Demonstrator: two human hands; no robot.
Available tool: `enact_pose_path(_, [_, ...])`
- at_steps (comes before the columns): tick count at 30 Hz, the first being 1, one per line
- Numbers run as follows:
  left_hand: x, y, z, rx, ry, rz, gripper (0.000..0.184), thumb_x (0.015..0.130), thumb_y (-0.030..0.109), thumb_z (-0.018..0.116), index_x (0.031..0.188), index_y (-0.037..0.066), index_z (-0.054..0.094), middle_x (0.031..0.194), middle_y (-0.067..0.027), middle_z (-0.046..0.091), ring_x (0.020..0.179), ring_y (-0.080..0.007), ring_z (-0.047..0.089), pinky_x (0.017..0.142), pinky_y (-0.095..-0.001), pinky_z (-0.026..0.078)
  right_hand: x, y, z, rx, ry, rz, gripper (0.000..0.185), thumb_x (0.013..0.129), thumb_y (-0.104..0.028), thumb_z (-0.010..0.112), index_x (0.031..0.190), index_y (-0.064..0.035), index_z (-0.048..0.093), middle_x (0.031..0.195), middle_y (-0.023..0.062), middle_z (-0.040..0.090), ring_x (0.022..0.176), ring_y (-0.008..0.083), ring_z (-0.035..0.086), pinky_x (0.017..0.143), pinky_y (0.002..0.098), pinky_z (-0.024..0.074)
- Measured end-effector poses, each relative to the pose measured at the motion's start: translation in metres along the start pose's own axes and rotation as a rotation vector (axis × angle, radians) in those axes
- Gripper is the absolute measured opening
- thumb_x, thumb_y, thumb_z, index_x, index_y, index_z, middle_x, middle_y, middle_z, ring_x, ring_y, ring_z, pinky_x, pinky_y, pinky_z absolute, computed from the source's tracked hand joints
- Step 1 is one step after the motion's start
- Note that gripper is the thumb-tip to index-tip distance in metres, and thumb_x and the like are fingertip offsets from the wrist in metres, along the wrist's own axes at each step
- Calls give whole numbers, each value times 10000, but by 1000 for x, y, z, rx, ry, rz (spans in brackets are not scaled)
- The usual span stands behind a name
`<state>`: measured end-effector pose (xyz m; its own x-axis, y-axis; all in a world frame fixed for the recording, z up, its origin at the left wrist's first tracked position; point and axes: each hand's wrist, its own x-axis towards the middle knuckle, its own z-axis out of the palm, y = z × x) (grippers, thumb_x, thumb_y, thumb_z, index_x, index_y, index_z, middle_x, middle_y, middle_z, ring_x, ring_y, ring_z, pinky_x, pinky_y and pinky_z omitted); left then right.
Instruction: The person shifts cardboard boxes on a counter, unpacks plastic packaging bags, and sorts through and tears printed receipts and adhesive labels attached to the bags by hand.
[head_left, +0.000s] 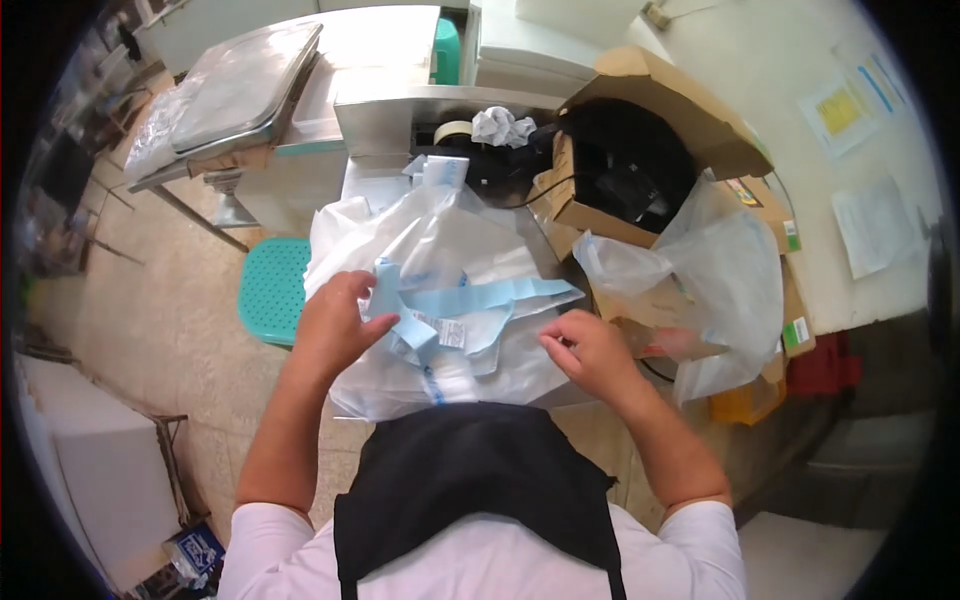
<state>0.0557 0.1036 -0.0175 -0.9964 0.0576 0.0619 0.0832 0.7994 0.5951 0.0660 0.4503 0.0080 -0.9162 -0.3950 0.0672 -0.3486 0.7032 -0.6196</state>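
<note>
My left hand point(345, 318) is beside a light blue folded strip point(386, 290), thumb and fingers apart. Whether its fingertips touch the strip I cannot tell. My right hand point(588, 352) is closed, its thumb against curled fingers, near the pointed right end of a longer light blue strip point(490, 296). Anything in that pinch is hidden. Both strips lie on a heap of white plastic bags point(420, 235) in front of me. Small printed text point(452, 332) shows between the strips. A rolled white bundle with blue print point(452, 382) lies at the near edge.
An open cardboard box point(668, 70) holding black items stands at back right, a clear plastic bag point(735, 290) in front of it. Crumpled paper point(500, 128) and a tape roll point(453, 131) lie behind the heap. A green perforated stool point(270, 290) is at left, below a tray-laden table.
</note>
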Motion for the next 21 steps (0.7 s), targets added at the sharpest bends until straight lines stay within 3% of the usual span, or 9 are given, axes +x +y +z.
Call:
enact_pose_path(1, [1, 2, 0, 5, 2, 14, 520, 750, 226, 849, 1165, 2, 628, 1045, -158, 684, 998, -316, 673, 841, -411, 538, -4, 5, 2, 52, -22, 59, 130, 880, -184, 697, 915, -61, 721, 862, 104, 683, 794, 291, 664, 682, 385, 521])
enact_pose_path(4, [8, 9, 6, 59, 274, 163, 422, 748, 159, 848, 1095, 13, 659, 987, -145, 675, 942, -286, 669, 824, -381, 535, -6, 8, 5, 190, -65, 182, 166, 899, -203, 695, 943, -47, 729, 861, 105, 685, 779, 248, 660, 684, 352, 519])
enact_pose_path(7, [5, 25, 15, -299, 203, 203, 310, 761, 105, 837, 1021, 25, 689, 949, -106, 668, 871, -230, 651, 778, -330, 520, -3, 2, 7, 247, -75, 172, 171, 899, -200, 709, 939, -35, 728, 860, 95, 683, 766, 208, 652, 672, 327, 516])
enact_pose_path(9, [-6, 44, 27, -570, -132, 146, 270, 771, 100, 851, 1003, 69, 718, 870, -27, 648, 791, -116, 621, 652, -272, 477, 0, -6, 6, 234, -82, 116, 166, 898, -200, 709, 940, -40, 729, 862, 100, 685, 765, 220, 654, 670, 331, 516])
enact_pose_path(13, [-12, 71, 45, -507, -178, 275, 278, 770, 156, 860, 1010, 92, 734, 833, -39, 639, 743, -157, 623, 620, -292, 488, 5, -23, 4, 130, -44, -6, 134, 886, -183, 714, 939, -62, 735, 866, 102, 686, 768, 254, 658, 666, 341, 521])
enact_pose_path(21, [-9, 67, 51, -569, -277, 288, 110, 837, 112, 778, 930, 73, 734, 836, -52, 650, 740, -168, 625, 610, -295, 481, 3, -37, 1, -12, -5, -197, 105, 852, -177, 740, 927, -103, 751, 876, 68, 699, 786, 287, 671, 695, 383, 539])
